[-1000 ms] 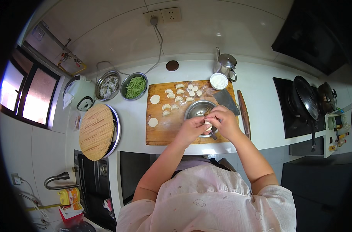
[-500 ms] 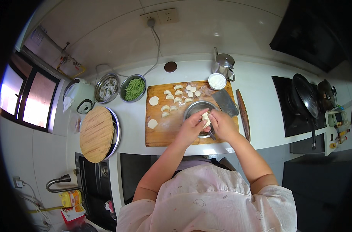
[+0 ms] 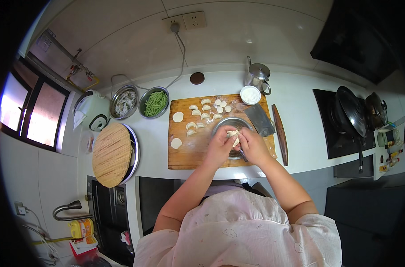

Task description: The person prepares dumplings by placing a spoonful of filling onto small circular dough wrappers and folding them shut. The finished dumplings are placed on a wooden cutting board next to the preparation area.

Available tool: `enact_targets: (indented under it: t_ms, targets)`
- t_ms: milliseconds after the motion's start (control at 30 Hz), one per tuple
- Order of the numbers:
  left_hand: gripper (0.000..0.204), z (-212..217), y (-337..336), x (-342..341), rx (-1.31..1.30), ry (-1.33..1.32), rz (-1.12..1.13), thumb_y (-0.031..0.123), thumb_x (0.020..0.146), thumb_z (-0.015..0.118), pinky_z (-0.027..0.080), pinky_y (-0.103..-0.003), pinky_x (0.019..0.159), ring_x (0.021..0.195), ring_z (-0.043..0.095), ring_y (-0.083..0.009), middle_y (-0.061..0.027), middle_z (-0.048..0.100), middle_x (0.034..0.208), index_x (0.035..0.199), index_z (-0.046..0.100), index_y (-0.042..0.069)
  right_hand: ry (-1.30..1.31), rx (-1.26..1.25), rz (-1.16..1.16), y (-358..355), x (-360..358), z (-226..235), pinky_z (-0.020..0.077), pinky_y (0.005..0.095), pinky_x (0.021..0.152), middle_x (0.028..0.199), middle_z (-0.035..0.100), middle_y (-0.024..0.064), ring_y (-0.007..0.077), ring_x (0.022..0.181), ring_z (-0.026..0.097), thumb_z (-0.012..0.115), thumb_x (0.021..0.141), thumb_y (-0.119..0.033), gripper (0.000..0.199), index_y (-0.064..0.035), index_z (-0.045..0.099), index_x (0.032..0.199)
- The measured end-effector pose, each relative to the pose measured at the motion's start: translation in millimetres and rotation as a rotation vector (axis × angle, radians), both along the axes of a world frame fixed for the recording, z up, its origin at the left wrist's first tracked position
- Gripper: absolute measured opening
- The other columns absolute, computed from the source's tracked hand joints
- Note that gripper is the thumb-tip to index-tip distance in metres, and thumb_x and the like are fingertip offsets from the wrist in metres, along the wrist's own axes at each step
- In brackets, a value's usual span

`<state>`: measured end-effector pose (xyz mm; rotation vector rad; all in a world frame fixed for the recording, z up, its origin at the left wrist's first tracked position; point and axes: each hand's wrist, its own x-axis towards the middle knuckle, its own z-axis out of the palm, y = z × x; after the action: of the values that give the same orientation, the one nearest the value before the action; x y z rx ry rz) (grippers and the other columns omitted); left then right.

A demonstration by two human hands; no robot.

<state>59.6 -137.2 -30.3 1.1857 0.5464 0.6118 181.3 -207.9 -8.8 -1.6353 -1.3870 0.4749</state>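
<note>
Between my hands, over a steel bowl (image 3: 231, 120), is a folded dumpling (image 3: 234, 139). My left hand (image 3: 219, 144) grips it from one side with bent fingers. My right hand (image 3: 252, 144) pinches its edge from the other side. Filling in the bowl is mostly hidden beneath my hands. To the left on the wooden board (image 3: 184, 155), several shaped dumplings (image 3: 205, 108) lie in loose rows. Two flat dough wrappers (image 3: 176, 143) rest near the board's left edge, and small dough pieces (image 3: 220, 106) sit toward the back.
A cleaver (image 3: 260, 120) lies at the board's right, beside a rolling pin (image 3: 280, 135). Behind stand a bowl of white flour (image 3: 250, 95) and a steel kettle (image 3: 259, 78). Green beans (image 3: 156, 103) fill a bowl at back left. A round wooden lid (image 3: 112, 155) covers a basin; a wok (image 3: 351, 111) sits right.
My fingers have shifted along the dumpling's edge and now cover more of it. Both hands stay over the bowl. The view has moved very slightly.
</note>
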Motion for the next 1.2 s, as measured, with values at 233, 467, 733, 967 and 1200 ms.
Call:
enact_targets:
  t_ms: [233,467,733,967,1200]
  targets:
    - [0.025,1.3,2.8,-6.2,0.064,0.031,-0.011,0.002,0.086,0.051,0.046,-0.022,0.074,0.083,0.054,-0.0084,-0.0028,0.057,0.096,0.111,0.051,0.002,-0.128,0.005,-0.007,-0.9,9.1,5.2,0.0396,0.0441,0.057,0.068,0.052,0.0181,0.0379,0.066,0.052,0.048,0.086,-0.014,0.017,-0.0019,0.047,0.074]
    - [0.023,-1.8,2.1,-7.4,-0.004,-0.027,0.020,0.002,0.086,0.052,0.046,-0.022,0.076,0.086,0.055,-0.0087,-0.0029,0.056,0.099,0.109,0.052,0.002,-0.161,0.038,0.020,-2.9,3.1,4.8,0.0398,0.0436,0.057,0.068,0.052,0.0175,0.0379,0.066,0.052,0.050,0.084,-0.014,0.016,-0.0017,0.048,0.074]
    - [0.022,1.1,1.9,-8.7,-0.082,-0.024,0.008,0.005,0.088,0.050,0.046,-0.026,0.082,0.094,0.053,-0.0100,-0.0037,0.056,0.103,0.110,0.051,0.003,-0.174,-0.016,0.035,-7.1,9.2,5.9,0.0401,0.0429,0.057,0.070,0.053,0.0176,0.0374,0.067,0.052,0.052,0.083,-0.014,0.015,-0.0017,0.049,0.075]
    - [0.023,8.4,-1.8,-7.3,-0.214,-0.046,0.070,0.004,0.089,0.047,0.046,-0.027,0.085,0.098,0.053,-0.0115,-0.0052,0.055,0.106,0.111,0.051,0.004,-0.146,0.061,-0.003,-4.2,0.0,-10.8,0.0400,0.0437,0.057,0.071,0.053,0.0165,0.0369,0.067,0.053,0.053,0.084,-0.015,0.014,-0.0027,0.049,0.077]
    - [0.023,-1.5,-0.9,-6.6,-0.279,-0.148,0.097,0.003,0.090,0.045,0.046,-0.027,0.086,0.099,0.053,-0.0137,-0.0067,0.053,0.106,0.112,0.051,0.003,-0.041,-0.007,0.039,-8.5,0.4,-9.3,0.0404,0.0430,0.056,0.068,0.053,0.0160,0.0367,0.065,0.053,0.053,0.083,-0.013,0.013,-0.0027,0.050,0.075]
